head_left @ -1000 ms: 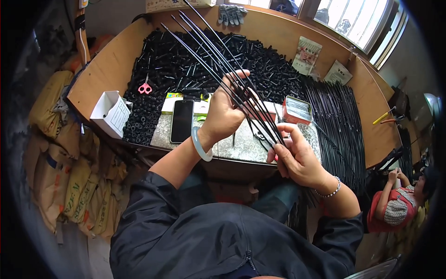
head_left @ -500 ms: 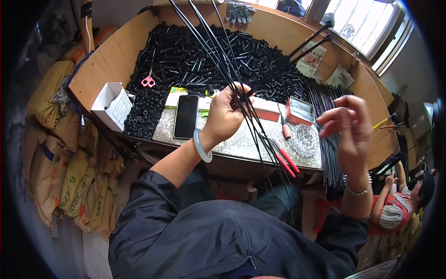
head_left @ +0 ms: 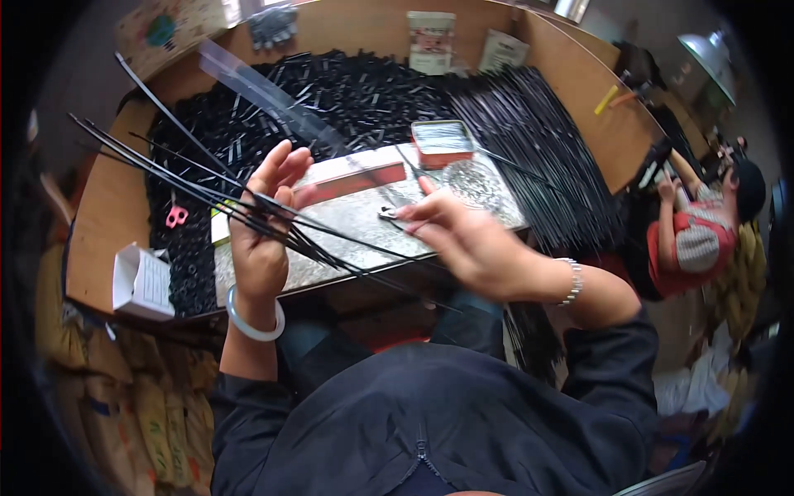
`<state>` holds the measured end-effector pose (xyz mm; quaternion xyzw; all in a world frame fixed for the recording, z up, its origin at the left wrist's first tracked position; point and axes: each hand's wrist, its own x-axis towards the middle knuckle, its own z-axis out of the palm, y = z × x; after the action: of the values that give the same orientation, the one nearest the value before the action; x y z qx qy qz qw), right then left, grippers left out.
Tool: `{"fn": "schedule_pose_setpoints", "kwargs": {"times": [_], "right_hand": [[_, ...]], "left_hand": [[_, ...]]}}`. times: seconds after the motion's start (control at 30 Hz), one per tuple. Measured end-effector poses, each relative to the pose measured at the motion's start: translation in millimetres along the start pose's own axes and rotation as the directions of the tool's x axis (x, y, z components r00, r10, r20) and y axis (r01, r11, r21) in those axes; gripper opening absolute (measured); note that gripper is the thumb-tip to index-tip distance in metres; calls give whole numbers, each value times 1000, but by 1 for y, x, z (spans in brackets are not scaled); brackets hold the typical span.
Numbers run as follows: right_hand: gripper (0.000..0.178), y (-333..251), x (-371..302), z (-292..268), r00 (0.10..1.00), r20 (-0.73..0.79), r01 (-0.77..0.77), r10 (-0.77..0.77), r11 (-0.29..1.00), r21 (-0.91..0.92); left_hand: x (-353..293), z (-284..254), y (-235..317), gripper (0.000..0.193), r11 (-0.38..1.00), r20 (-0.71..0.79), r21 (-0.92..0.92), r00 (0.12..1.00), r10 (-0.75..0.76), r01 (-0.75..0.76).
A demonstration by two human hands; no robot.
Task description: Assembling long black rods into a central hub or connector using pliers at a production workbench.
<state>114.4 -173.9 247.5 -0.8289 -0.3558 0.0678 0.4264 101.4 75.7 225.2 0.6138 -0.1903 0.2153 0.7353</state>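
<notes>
My left hand [head_left: 265, 260] is closed round a loose bunch of thin black rods [head_left: 169, 172], with its fingertips raised. The rods slant from the upper left across to the lower middle. My right hand [head_left: 484, 252] has its thumb and fingers pinched together beside the rods; what they hold is not clear. A long, blurred, translucent strip [head_left: 265, 93] runs from the upper left toward these fingertips. A small metal tool tip [head_left: 387, 212] shows by the fingers, the rest hidden. Beneath both hands lies a speckled grey board [head_left: 331, 240].
Small black parts [head_left: 347, 99] are heaped behind the board, beside more black rods [head_left: 538, 149]. An open red tin [head_left: 442, 145], a clear glass dish [head_left: 475, 183], a white box [head_left: 142, 281] and pink scissors [head_left: 176, 217] lie around. Another person [head_left: 695, 223] sits at the right.
My view has turned right. My left hand has shifted left with the rods, which now lie flatter. My right hand has come in from the right to the rods, fingers now pinched.
</notes>
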Motion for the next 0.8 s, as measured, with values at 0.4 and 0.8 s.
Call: {"fn": "schedule_pose_setpoints", "kwargs": {"times": [0.4, 0.8], "right_hand": [[26, 9, -23, 27, 953, 302, -238, -7, 597, 766], [11, 280, -140, -143, 728, -670, -680, 145, 281, -677]], "left_hand": [[-7, 18, -21, 49, 998, 53, -15, 997, -64, 65], [11, 6, -25, 47, 996, 52, -85, 999, -16, 20]]}}
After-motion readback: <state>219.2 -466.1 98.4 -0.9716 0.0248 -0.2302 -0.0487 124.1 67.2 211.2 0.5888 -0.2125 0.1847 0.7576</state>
